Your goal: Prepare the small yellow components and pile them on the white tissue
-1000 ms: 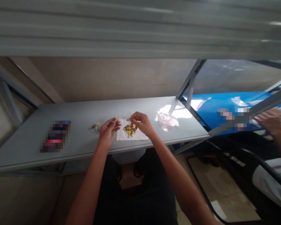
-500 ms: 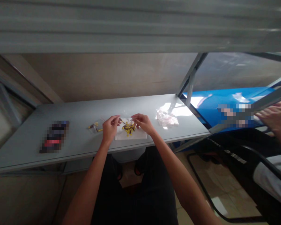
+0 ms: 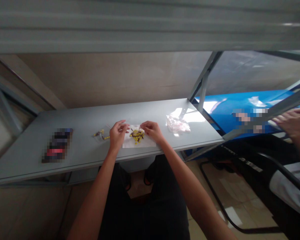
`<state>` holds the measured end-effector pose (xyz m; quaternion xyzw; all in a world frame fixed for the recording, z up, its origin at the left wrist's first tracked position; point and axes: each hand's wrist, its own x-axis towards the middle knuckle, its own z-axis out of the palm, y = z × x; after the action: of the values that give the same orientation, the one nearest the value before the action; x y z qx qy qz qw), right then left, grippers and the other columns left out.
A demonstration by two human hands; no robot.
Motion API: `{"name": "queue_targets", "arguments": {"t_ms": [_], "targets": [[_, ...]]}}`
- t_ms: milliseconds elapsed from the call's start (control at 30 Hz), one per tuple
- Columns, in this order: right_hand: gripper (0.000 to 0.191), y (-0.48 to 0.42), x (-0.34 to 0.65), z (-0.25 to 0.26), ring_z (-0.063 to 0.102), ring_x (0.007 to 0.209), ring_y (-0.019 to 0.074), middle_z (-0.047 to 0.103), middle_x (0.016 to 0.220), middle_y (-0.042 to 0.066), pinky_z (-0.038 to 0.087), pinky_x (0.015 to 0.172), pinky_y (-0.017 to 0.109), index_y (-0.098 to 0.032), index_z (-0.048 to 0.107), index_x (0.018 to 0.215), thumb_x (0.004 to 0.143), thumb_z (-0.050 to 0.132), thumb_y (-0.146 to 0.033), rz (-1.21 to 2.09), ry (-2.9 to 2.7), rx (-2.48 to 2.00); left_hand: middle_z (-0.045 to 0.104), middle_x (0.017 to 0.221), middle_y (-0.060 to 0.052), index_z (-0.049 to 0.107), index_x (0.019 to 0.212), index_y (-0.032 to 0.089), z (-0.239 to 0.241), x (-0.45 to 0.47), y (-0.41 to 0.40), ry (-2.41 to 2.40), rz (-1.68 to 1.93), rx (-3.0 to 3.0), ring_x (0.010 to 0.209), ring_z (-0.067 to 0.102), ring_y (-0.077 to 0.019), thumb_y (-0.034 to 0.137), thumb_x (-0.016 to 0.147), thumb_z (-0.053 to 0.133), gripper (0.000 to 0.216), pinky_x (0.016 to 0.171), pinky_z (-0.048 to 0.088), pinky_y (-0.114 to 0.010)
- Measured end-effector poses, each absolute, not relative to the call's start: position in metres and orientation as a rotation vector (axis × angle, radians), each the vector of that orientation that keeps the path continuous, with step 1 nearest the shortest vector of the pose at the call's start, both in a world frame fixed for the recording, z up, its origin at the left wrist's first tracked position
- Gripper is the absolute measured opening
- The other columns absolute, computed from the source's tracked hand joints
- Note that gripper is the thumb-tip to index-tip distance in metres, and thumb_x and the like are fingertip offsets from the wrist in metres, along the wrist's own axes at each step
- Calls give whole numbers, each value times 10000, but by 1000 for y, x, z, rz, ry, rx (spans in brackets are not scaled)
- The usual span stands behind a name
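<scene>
On a white sheet of paper (image 3: pixel 128 144) lies a small heap of yellow and dark brown pieces (image 3: pixel 137 136), too small to name. My left hand (image 3: pixel 118 132) hovers at the heap's left side, its fingers apart and nothing visible in them. On the other side, my right hand (image 3: pixel 151 130) has its fingertips pinched together above the heap's right edge; whatever is between them is too small to make out. Just left of my left hand, more yellow and brown pieces (image 3: pixel 100 134) lie in or on clear plastic bags.
A pile of clear plastic bags (image 3: pixel 178 124) lies on the grey table (image 3: pixel 85 120) to the right. A blurred-out dark and red object (image 3: pixel 58 145) lies at left. Metal shelf posts (image 3: pixel 205 80) separate a blue table (image 3: pixel 222 116), where another person's hands (image 3: pixel 291 121) are.
My left hand's fingers have spread apart; a dark piece near its fingertips no longer shows there. My right hand stays pinched in nearly the same place.
</scene>
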<state>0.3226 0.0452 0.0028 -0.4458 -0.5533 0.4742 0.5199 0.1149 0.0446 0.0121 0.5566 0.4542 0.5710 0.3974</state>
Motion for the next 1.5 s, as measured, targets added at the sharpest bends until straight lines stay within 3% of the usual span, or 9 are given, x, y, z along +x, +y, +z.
{"name": "queue_targets", "arguments": {"t_ms": [200, 400, 867, 967, 1067, 1167, 1233, 1367, 1500], "targets": [[376, 44, 324, 1, 455, 484, 81, 740, 750, 40, 341, 471, 224, -159, 717, 871, 738, 786, -504, 1164, -1274, -1030, 781, 889, -110, 738, 993, 133, 6, 117, 44, 1219, 1380, 1437, 783, 759, -215, 491, 794, 779, 411, 722, 600, -312], [416, 47, 324, -2, 485, 499, 98, 735, 739, 42, 356, 477, 235, -163, 727, 859, 699, 812, -538, 1209, -1296, -1027, 798, 907, -93, 777, 956, 155, 6, 122, 46, 1276, 1406, 1541, 781, 760, -213, 440, 795, 769, 327, 726, 586, -308], [354, 45, 323, 5, 382, 486, 76, 553, 543, -51, 272, 484, 231, -156, 731, 849, 726, 793, -482, 1127, -1259, -1012, 804, 964, -95, 776, 1089, 157, 8, 124, 43, 1217, 1437, 1541, 828, 767, -210, 440, 833, 753, 382, 773, 612, -320], [329, 44, 335, 20, 364, 466, 65, 603, 590, -43, 261, 464, 229, -177, 688, 871, 754, 760, -476, 1119, -1175, -1013, 799, 957, -90, 766, 1079, 160, 12, 107, 38, 1263, 1446, 1603, 830, 759, -205, 449, 885, 694, 356, 773, 610, -323], [293, 41, 368, 38, 395, 466, 61, 749, 789, 31, 311, 471, 233, -180, 675, 968, 815, 699, -429, 968, -1183, -1157, 786, 1014, -89, 771, 1020, 181, 14, 70, 34, 1479, 1420, 1876, 864, 732, -216, 399, 934, 621, 278, 837, 593, -364], [264, 35, 411, 54, 478, 493, 91, 774, 798, 51, 401, 530, 254, -166, 716, 1078, 872, 627, -306, 607, -1271, -1538, 761, 1130, -123, 764, 1089, 181, 10, 32, 32, 1684, 1270, 2228, 1080, 673, -302, 324, 922, 605, 271, 1030, 509, -489], [202, 30, 436, 61, 605, 611, 141, 761, 758, 63, 483, 659, 295, -157, 761, 993, 877, 621, -244, 366, -1306, -1726, 746, 1178, -146, 756, 1126, 175, 4, 16, 32, 1784, 1134, 2333, 1150, 630, -340, 314, 904, 624, 294, 1084, 453, -537], [142, 21, 465, 60, 684, 776, 224, 745, 791, 95, 515, 841, 388, -160, 779, 842, 867, 669, -247, 110, -1302, -1988, 733, 1201, -159, 769, 1095, 181, -9, 10, 33, 1889, 1048, 2306, 1161, 603, -350, 328, 923, 609, 278, 1075, 443, -548], [214, 15, 465, 48, 683, 889, 278, 726, 1011, 139, 505, 855, 443, -169, 782, 988, 896, 665, -323, -34, -1255, -2120, 753, 1149, -142, 790, 968, 196, -11, 13, 33, 1885, 1094, 2292, 1128, 605, -341, 304, 924, 606, 218, 1048, 456, -528]]}}
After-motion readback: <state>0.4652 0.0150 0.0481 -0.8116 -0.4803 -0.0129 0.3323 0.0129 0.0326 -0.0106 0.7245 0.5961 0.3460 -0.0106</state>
